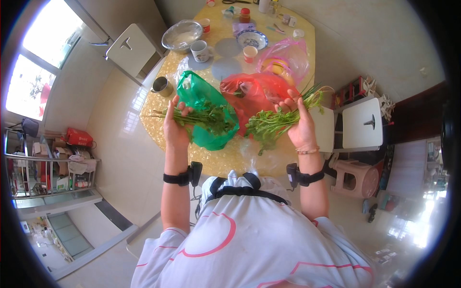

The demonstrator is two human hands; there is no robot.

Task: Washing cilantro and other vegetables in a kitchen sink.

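My left hand [177,124], palm up, holds a bunch of leafy green herbs [210,118], stems to the left and leaves over the green plastic bag [212,138]. A second bunch of leafy herbs [272,122] lies across my right hand [301,120], its leaves hanging inward and its stems and pale roots up to the right. The red plastic bag [255,84] sits between the hands, beside the green one, with some dark green leaves showing in it. Both bunches are held above the table [201,160].
Farther back on the table stand a metal cup [162,86], a white mug [200,52], a steel bowl [165,37], a paper cup [250,54], a blue-patterned plate [264,37] and a pink bag [300,54] with yellow fruit. Chairs [361,122] flank the table.
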